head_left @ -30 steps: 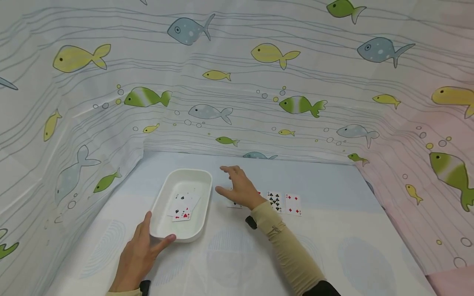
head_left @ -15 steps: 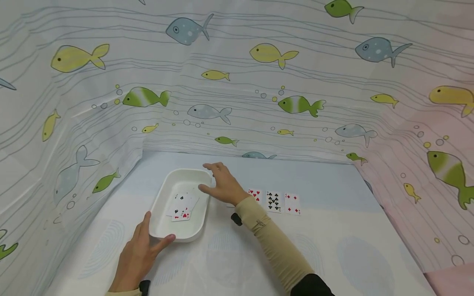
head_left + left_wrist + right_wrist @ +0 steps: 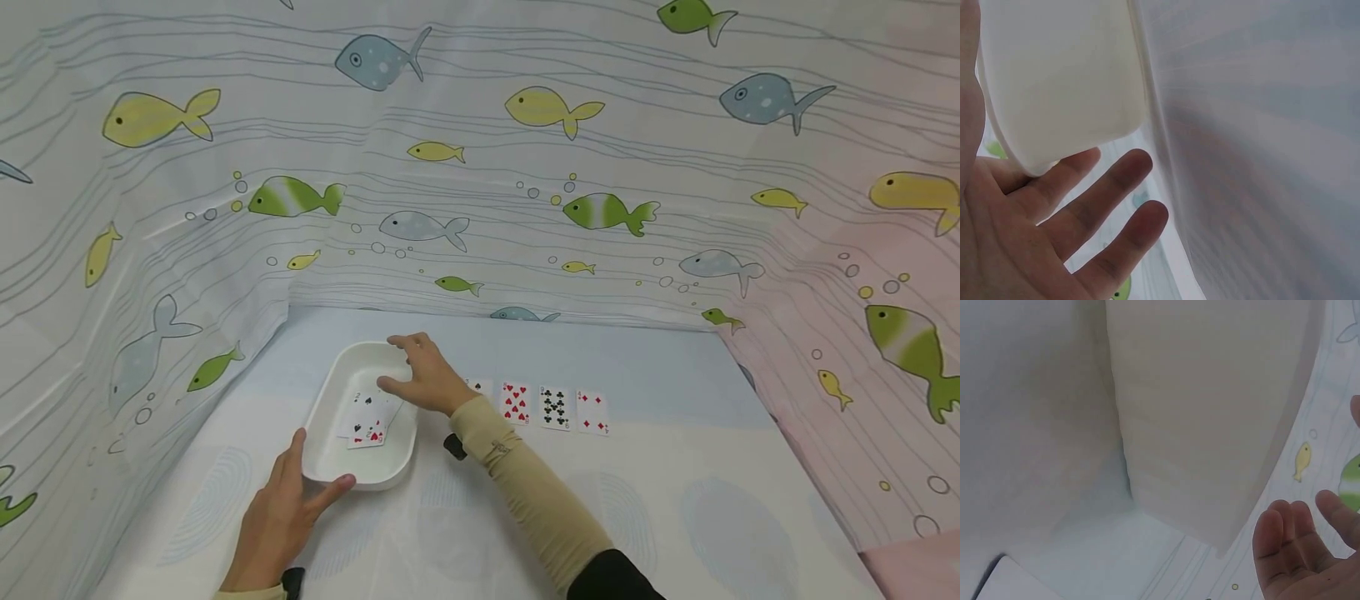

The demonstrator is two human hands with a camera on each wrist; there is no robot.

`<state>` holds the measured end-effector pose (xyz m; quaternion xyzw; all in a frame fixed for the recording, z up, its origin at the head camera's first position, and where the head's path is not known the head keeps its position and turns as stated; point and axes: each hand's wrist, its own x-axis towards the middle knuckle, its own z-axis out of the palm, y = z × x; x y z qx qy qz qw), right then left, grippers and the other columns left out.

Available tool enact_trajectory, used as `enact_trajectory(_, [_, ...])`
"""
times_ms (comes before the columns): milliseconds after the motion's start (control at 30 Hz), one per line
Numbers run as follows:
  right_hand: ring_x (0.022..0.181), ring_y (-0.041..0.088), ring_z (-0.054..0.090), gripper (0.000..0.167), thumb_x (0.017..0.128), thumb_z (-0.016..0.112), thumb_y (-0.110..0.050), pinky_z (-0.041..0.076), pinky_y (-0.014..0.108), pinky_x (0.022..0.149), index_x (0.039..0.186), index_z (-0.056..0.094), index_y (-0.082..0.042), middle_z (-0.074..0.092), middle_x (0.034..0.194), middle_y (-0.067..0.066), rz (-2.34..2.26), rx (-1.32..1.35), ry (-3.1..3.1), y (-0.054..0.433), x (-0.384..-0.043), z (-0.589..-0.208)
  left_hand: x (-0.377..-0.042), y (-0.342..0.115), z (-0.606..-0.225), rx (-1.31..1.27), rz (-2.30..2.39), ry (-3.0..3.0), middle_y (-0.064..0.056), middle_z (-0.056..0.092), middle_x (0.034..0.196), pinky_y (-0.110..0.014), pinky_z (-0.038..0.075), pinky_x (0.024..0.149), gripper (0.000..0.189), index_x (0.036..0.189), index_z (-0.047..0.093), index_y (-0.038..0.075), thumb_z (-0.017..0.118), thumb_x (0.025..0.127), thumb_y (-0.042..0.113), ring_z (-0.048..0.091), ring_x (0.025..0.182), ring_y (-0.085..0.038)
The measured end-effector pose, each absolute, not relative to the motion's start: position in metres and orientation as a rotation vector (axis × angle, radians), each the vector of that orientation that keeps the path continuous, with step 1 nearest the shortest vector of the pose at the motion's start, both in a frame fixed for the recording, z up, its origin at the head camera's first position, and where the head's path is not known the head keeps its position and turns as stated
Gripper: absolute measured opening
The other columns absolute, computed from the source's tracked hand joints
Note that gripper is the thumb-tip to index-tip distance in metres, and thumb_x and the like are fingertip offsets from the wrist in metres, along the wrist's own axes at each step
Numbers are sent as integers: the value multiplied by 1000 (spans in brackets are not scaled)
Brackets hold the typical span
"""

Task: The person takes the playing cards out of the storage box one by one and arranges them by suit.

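A white plastic tub (image 3: 367, 469) stands on the left part of the table. Inside it lie a two of spades (image 3: 362, 408) and a card with red hearts (image 3: 367, 437), overlapping face up. My left hand (image 3: 273, 517) holds the tub's near left corner between thumb and fingers; the left wrist view shows the other fingers spread (image 3: 1122, 175) beside the tub wall. My right hand (image 3: 427, 375) hovers over the tub's far right rim, thumb and fingers apart, with nothing seen between them. In the right wrist view, loosely bent fingers (image 3: 1282, 544) lie beside the tub's outer wall.
To the right of the tub a row of playing cards lies face up: a spade card (image 3: 478, 387) partly behind my right hand, a hearts card (image 3: 516, 403), a nine of clubs (image 3: 555, 407) and a four of diamonds (image 3: 593, 412). Fish-printed curtains (image 3: 465, 183) enclose the table.
My right hand has moved left from above the cards to the tub's far right rim, uncovering the hearts card and part of the spade card. The left hand and tub stay put.
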<state>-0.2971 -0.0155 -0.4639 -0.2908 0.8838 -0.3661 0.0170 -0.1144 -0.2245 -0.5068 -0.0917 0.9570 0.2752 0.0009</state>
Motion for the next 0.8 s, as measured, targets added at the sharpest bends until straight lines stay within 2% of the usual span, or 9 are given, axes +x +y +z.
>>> enact_trajectory(567, [114,15,58,76,88,75,-48,53,26,88,152,45,-18,47,141,9,-1140,-795,2698,-40,-297,-471,-116,-224,-507,-298,862,3008,-32,27,154,-70,35,103,123,162,0,3,65,84,73,40,131,-58])
enact_trajectory(800, [117,13,58,77,86,73,-58,51,30,96,150,49,-23,57,137,-1,-838,-869,2819,-50,-298,-485,-114,-223,-509,-280,863,3040,-32,30,153,-69,38,100,121,161,2,1,66,86,70,43,129,-58])
